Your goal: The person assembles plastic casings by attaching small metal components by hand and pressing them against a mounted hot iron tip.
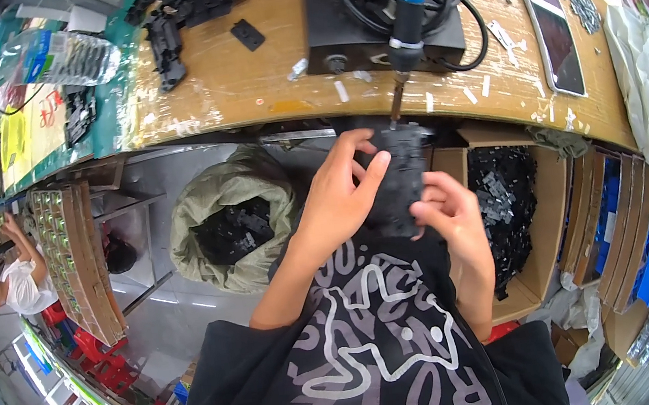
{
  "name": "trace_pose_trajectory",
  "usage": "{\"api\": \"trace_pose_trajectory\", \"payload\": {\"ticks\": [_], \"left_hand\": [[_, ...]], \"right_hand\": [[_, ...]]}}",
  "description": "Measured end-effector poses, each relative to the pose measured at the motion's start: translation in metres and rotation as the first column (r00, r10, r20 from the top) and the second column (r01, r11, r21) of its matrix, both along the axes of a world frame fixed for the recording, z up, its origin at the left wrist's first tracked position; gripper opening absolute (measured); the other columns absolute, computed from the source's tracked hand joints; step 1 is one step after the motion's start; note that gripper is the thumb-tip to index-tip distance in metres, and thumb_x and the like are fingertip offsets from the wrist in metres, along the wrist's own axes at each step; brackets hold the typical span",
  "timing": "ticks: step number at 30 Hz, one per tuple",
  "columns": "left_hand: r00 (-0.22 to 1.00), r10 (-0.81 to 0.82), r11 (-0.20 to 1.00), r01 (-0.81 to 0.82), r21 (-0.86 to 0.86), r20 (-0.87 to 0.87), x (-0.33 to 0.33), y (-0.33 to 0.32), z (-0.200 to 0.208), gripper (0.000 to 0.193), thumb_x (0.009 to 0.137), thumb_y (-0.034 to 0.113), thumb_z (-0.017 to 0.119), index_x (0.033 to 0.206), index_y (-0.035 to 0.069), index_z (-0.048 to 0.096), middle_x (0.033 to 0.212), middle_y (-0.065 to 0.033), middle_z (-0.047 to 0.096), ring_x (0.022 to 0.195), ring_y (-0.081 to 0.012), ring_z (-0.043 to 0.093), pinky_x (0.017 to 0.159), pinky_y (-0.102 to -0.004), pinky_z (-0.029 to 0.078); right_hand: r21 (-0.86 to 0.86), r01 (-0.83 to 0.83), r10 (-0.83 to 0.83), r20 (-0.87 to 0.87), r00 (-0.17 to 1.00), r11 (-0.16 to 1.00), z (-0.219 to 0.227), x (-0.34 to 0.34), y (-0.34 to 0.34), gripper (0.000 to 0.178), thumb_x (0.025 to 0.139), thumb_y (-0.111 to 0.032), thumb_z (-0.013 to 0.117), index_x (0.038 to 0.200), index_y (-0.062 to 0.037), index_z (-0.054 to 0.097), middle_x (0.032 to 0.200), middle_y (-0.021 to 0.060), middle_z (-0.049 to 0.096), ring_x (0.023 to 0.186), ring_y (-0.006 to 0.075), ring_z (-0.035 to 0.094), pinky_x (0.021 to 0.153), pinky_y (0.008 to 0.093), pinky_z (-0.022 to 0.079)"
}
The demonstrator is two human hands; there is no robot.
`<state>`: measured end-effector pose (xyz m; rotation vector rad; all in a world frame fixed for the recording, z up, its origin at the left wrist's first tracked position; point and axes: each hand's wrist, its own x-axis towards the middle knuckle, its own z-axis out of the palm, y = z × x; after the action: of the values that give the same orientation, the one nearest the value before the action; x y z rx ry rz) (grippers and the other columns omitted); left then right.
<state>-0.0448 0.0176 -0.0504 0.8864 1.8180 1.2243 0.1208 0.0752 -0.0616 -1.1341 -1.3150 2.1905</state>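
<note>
A flat black plastic part [402, 172], somewhat blurred, is held between my two hands in front of the bench edge. My left hand [339, 188] grips its left side, with the thumb on its face. The lower right edge is pinched by the thumb and fingers of my right hand [450, 209]. Above the part hangs a blue and black electric screwdriver [408, 7], its thin bit reaching down to the part's upper end. Whether the bit touches a screw there, I cannot tell.
The wooden bench [228, 92] carries a black box [326, 30] with coiled cable, a smartphone [554, 33] and a heap of black parts [188, 3]. Below stand an open sack [230, 198] and a cardboard box [510, 305], both holding black parts. Another person [20, 283] sits far left.
</note>
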Motion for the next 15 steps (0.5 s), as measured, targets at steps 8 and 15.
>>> {"api": "trace_pose_trajectory", "payload": {"ticks": [8,15], "left_hand": [[0.946,0.303,0.948,-0.286,0.142,-0.116,-0.086,-0.030,0.049,0.018,0.080,0.014,0.057,0.095,0.004,0.055,0.077,-0.0013,0.058,0.059,-0.0050,0.052,0.047,-0.0167,0.039],[0.562,0.361,0.923,-0.331,0.198,-0.744,-0.162,-0.002,0.057,0.042,0.075,0.029,0.063,0.105,0.002,0.050,0.100,-0.0094,0.049,0.077,-0.0164,0.047,0.066,-0.0271,0.040]], "right_hand": [[0.494,0.382,-0.624,0.630,0.463,0.782,-0.192,0.197,0.048,0.038,0.075,-0.009,0.061,0.105,0.0060,0.044,0.067,0.0109,0.054,0.042,0.0157,0.052,0.034,0.0277,0.046],[0.610,0.475,-0.747,0.641,0.175,0.635,-0.255,0.309,0.056,0.046,0.075,-0.014,0.062,0.113,0.0010,0.040,0.074,0.0116,0.056,0.052,0.0170,0.056,0.042,0.0278,0.049]]}}
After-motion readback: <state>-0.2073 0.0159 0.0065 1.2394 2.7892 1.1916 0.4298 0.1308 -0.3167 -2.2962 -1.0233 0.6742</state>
